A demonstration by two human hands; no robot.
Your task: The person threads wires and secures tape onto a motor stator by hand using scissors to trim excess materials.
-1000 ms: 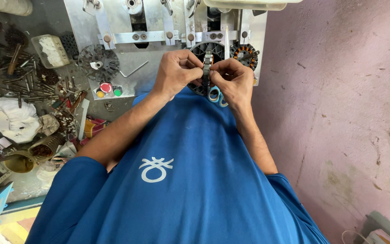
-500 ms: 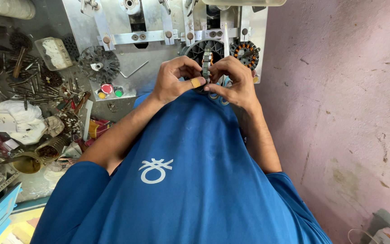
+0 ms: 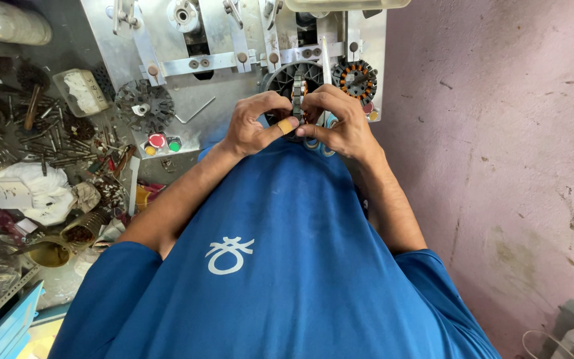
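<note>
Directly beyond the grip, passage is blocked by the grey machine frame [image 3: 234, 60] and a wound stator [image 3: 355, 78]. Left of the grip, the bench [image 3: 54, 279] is crowded by loose bolts [image 3: 54, 136]. Right of it, open room is left before the pink wall [image 3: 499, 133].

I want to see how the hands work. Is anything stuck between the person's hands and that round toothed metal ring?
Nothing visible is. The left hand and right hand both grip the toothed ring directly, held on edge in front of the metal machine.
</note>
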